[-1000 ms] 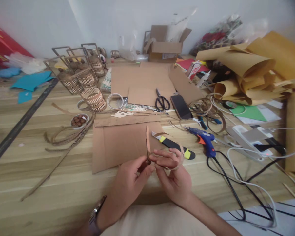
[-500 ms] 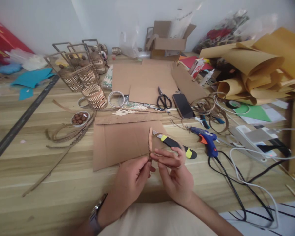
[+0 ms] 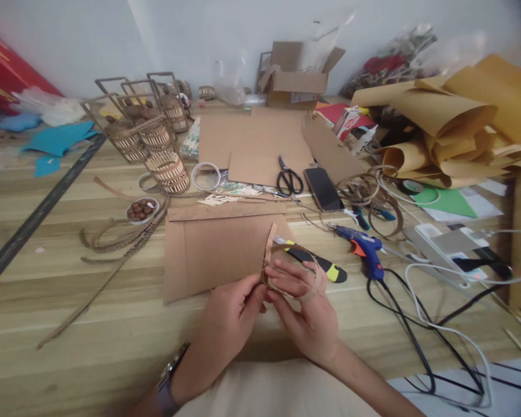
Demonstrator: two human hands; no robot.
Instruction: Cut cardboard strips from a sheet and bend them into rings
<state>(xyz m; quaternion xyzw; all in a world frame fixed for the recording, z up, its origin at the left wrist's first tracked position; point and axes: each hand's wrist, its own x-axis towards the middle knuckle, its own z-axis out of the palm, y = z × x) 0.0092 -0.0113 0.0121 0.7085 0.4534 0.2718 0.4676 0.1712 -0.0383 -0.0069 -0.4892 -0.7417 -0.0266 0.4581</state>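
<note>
Between my hands, over the near edge of a flat cardboard sheet, is a thin brown cardboard strip, its free end pointing up and away. My left hand, with a watch on the wrist, pinches the strip's lower end. Close against it, my right hand has thumb and fingertips closed on the same strip. A narrow curled part of the strip loops around the right fingers. Behind that hand lies a black and yellow utility knife, partly covered by the fingers and the loop.
A blue glue gun with a black cable lies right. Scissors and a phone are beyond the sheet. At left stand small woven baskets, a bowl of brown balls and loose cardboard strips. Brown paper is heaped far right.
The upper end of the strip has tilted slightly to the right. My right fingers have spread a little and shifted, and the curled loop shows more clearly around them.
</note>
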